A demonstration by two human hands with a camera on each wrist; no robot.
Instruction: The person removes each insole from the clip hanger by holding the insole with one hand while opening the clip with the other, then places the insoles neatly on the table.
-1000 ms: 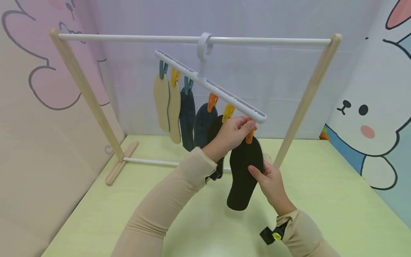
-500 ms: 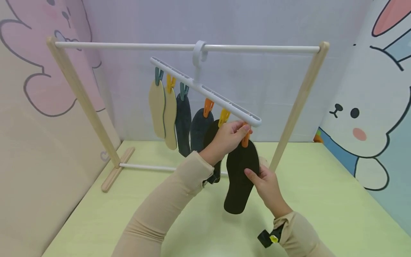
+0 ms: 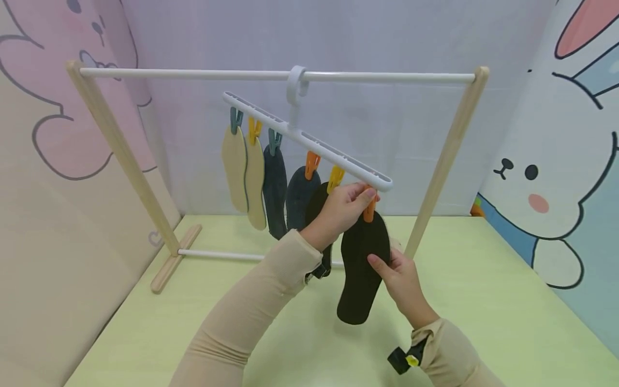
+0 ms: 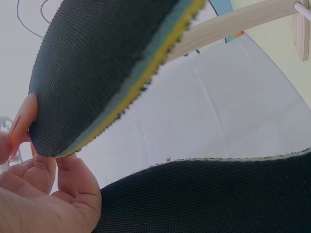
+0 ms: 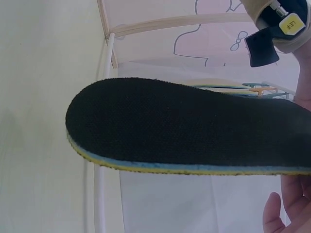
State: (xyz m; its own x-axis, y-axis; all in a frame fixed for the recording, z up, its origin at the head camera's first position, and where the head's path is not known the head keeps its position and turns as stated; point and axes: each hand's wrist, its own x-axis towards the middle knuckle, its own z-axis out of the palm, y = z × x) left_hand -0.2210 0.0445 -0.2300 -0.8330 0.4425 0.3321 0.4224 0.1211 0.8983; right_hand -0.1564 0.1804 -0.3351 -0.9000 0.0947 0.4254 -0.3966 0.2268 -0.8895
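Note:
My left hand (image 3: 340,207) pinches an orange clothespin (image 3: 369,210) under the right end of the white hanger (image 3: 309,141). Below that clothespin is a black insole (image 3: 362,269) with its toe end up. My right hand (image 3: 403,282) holds the insole's right edge, thumb on its front face. In the left wrist view, fingers of the left hand (image 4: 53,194) reach the insole's end, and its blue and yellow layered edge shows. A second black insole (image 3: 317,207) hangs from a yellow clothespin (image 3: 336,178), partly hidden behind my left hand and forearm.
Further left on the hanger, two dark blue insoles (image 3: 274,188) and two beige insoles (image 3: 234,169) hang from clothespins. The tilted hanger hooks over the white top rod (image 3: 193,74) of a wooden-legged rack (image 3: 447,161) on a pale green table (image 3: 493,301).
The whole head view has shifted slightly, so the rack sits lower and further left in it. Both hands keep the same hold on the clothespin and the insole.

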